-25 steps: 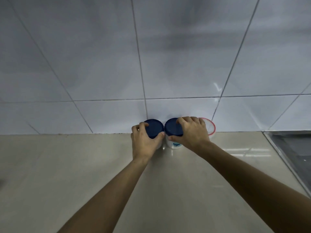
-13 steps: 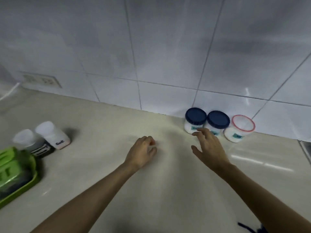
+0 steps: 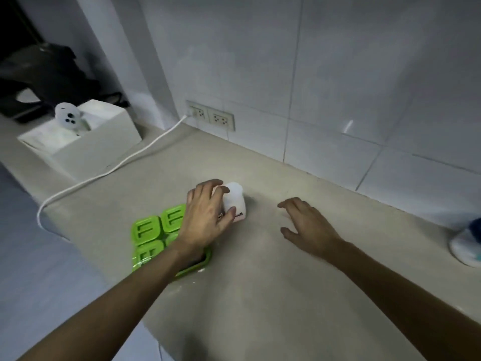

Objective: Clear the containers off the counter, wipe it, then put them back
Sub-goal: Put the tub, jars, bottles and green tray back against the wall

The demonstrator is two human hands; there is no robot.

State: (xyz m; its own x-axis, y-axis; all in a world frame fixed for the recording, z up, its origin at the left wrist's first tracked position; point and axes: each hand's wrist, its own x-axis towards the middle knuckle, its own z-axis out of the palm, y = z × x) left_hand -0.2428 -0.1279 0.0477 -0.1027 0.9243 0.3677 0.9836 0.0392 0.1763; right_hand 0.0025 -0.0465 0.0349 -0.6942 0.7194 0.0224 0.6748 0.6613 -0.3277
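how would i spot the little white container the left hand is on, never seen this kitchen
Find the double wall socket, then come straight down the beige counter to the left hand. The white container sits under its fingers, right of the green tray, small and white with dark lettering.

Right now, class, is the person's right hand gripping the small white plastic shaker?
No: the right hand hovers open over bare counter, while the left hand wraps the small white plastic shaker.

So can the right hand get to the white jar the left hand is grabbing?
Probably yes. The right hand hovers open just beside the white jar, with only bare counter between them. The left hand covers the jar's far side, but the near side is free.
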